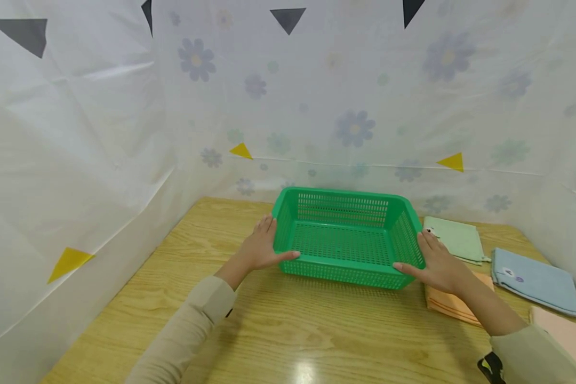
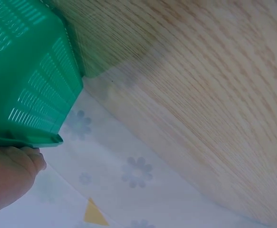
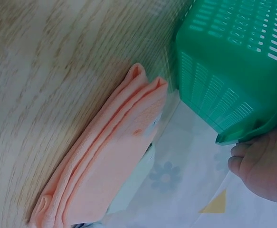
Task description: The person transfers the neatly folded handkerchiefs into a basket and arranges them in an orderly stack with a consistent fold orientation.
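Note:
A green plastic basket (image 1: 341, 269) with slotted sides stands over the wooden table, and nothing lies inside it. My left hand (image 1: 261, 248) holds its left end, thumb along the front rim and fingers at the side rim. At the opposite end my right hand (image 1: 441, 266) grips the rim the same way, thumb on the front right corner. In the left wrist view, the fingers of the left hand (image 2: 12, 171) meet the basket's rim (image 2: 29, 140). Beneath my right forearm a folded orange towel (image 3: 109, 156) lies close beside the basket, partly hidden in the head view.
A folded light green towel (image 1: 456, 240) lies behind the right hand. Farther right are a folded blue towel (image 1: 537, 280) and a pink towel (image 1: 564, 333), cut off by the frame. White flowered sheeting (image 1: 307, 96) rises behind the wooden table (image 1: 278, 330) and along its sides.

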Demonstrator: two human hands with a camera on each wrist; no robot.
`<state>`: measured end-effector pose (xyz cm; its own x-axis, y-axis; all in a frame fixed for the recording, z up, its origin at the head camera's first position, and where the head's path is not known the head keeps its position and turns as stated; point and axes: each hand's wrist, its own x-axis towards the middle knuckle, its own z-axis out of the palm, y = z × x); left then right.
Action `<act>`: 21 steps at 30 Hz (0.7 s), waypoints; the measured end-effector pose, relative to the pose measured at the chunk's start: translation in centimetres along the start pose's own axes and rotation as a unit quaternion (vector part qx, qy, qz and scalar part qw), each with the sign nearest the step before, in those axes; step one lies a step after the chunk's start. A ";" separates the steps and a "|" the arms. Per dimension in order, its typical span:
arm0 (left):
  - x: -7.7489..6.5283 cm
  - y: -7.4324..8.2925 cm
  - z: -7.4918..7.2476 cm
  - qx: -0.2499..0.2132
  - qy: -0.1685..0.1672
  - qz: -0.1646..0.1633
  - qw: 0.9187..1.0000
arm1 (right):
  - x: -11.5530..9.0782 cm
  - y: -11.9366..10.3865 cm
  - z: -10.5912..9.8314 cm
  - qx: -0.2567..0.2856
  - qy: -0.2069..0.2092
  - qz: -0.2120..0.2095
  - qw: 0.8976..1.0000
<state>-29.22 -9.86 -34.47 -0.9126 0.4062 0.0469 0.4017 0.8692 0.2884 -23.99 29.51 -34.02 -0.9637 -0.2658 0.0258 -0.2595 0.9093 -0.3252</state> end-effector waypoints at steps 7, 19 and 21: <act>-0.2 0.1 0.0 0.001 0.002 0.002 1.000 | -0.1 0.0 0.0 -0.008 0.002 0.001 1.000; -0.5 0.2 0.0 0.005 0.003 -0.002 1.000 | -0.2 0.2 0.3 -0.007 0.017 -0.009 1.000; -0.5 0.2 0.0 0.005 0.002 -0.005 1.000 | -0.2 0.3 0.4 -0.006 0.018 -0.010 1.000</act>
<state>-28.70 -9.85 -34.47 -0.9165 0.3971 0.0480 0.3941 0.8759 0.2783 -23.83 29.71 -34.48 -0.9598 -0.2726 0.0667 -0.2796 0.9077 -0.3128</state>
